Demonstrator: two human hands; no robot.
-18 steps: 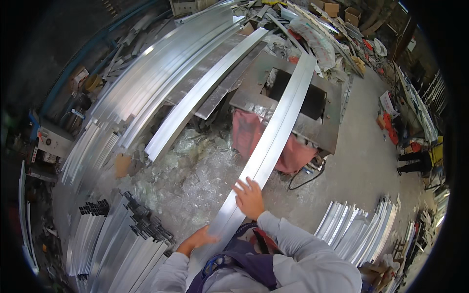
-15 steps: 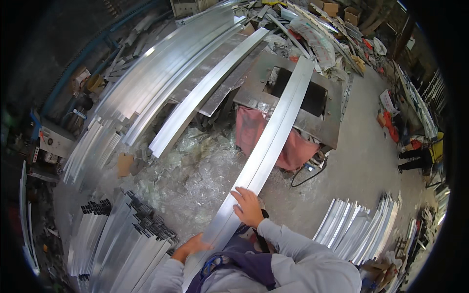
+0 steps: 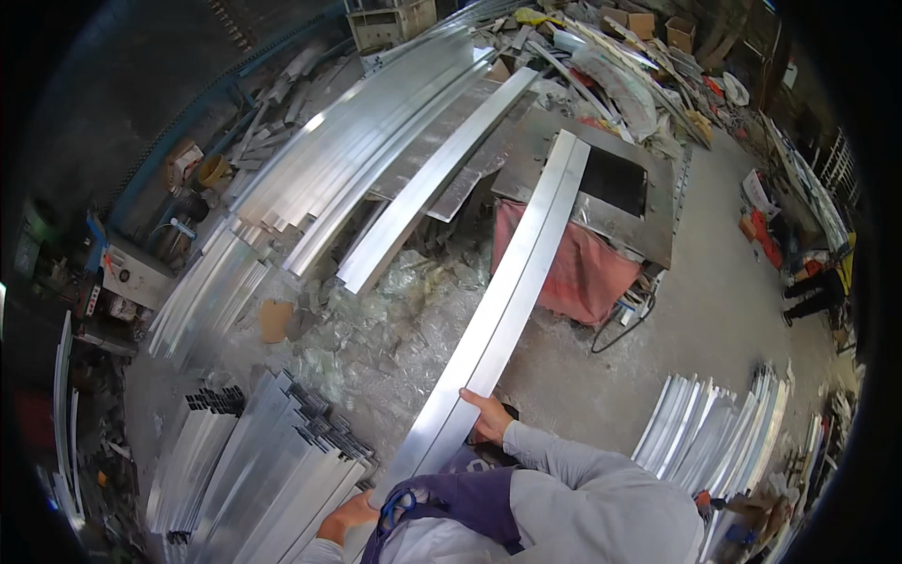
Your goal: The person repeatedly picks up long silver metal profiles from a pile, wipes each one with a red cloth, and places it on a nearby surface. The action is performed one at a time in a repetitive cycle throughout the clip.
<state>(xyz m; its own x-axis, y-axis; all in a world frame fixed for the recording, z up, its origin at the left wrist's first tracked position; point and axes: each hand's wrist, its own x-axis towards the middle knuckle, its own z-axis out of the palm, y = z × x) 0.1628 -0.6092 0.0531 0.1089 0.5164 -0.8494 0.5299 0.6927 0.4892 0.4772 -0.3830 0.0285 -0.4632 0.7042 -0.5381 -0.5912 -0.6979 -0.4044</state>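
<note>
From my remote station I see long, pale grey sleeves (image 3: 587, 470), creased and loose, a dark purple apron-like layer (image 3: 474, 503), a blue looped item (image 3: 402, 500) on it, and ungloved hands (image 3: 485, 414).

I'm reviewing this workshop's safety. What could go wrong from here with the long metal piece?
The right hand grips the long metal piece well back from its far end, so that end might swing and knock the metal table. Its edges could scrape bare skin. Crumpled clear film on the floor might be slippery underfoot.
</note>
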